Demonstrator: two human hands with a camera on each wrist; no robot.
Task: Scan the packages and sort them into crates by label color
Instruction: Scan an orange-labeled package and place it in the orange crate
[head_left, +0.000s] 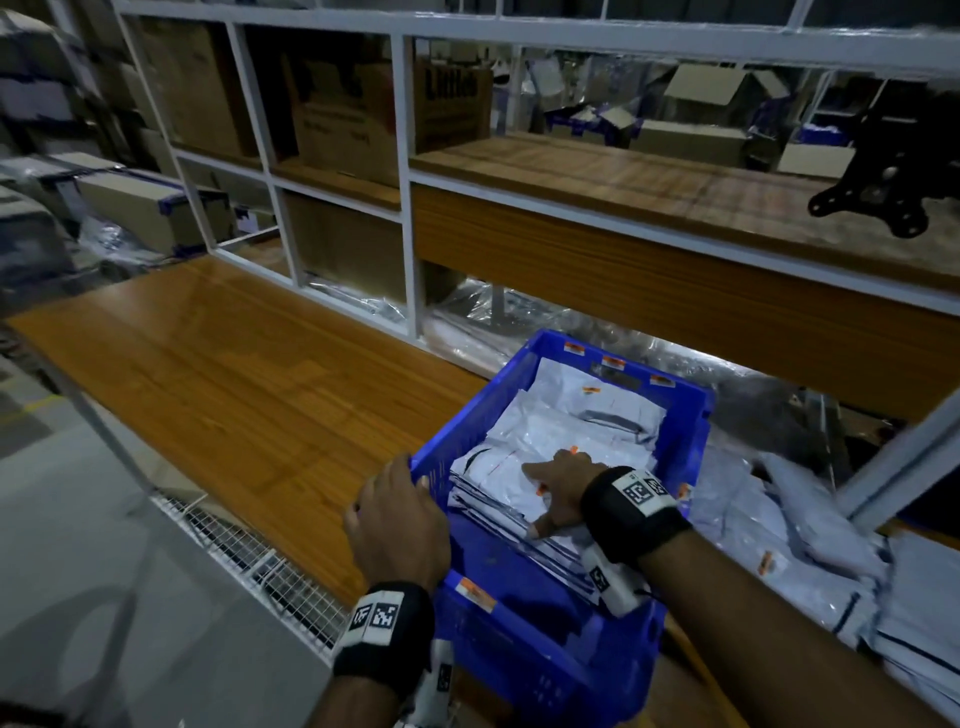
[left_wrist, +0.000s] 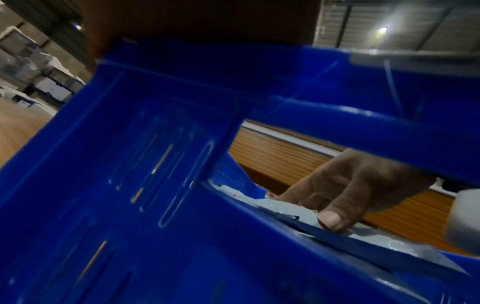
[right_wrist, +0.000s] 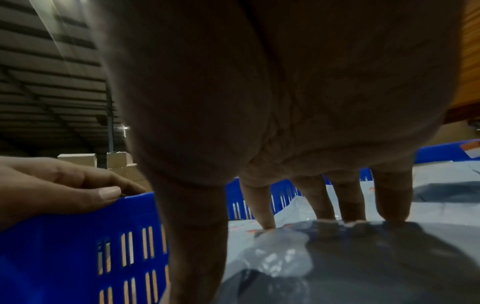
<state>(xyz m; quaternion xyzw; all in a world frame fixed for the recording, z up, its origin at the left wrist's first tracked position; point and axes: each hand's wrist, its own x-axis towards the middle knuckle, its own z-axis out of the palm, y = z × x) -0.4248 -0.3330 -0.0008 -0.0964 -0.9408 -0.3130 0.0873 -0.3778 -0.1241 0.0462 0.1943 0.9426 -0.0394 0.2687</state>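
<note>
A blue slotted crate (head_left: 478, 410) sits on the wooden table, filled with white poly packages (head_left: 571, 415) that carry small orange labels. My left hand (head_left: 410, 480) curls over the crate's near-left corner rim, thumb on the outside. My right hand (head_left: 556, 483) lies inside the crate, fingers straight and spread, pressing down on the top packages. The right wrist view shows the right hand's fingertips (right_wrist: 267, 222) planted on a package (right_wrist: 363, 257) and the left hand (right_wrist: 78, 191) hooked over the crate wall (right_wrist: 78, 236). Through the crate's handle slot (left_wrist: 130, 185), the left wrist view shows the right hand (left_wrist: 350, 189).
A loose heap of white packages (head_left: 810, 530) lies on the table right of the crate. The wooden table (head_left: 234, 374) stretches to the left. A white shelf frame (head_left: 410, 208) with cardboard boxes (head_left: 343, 114) stands behind. Wire mesh (head_left: 249, 551) lines the near edge.
</note>
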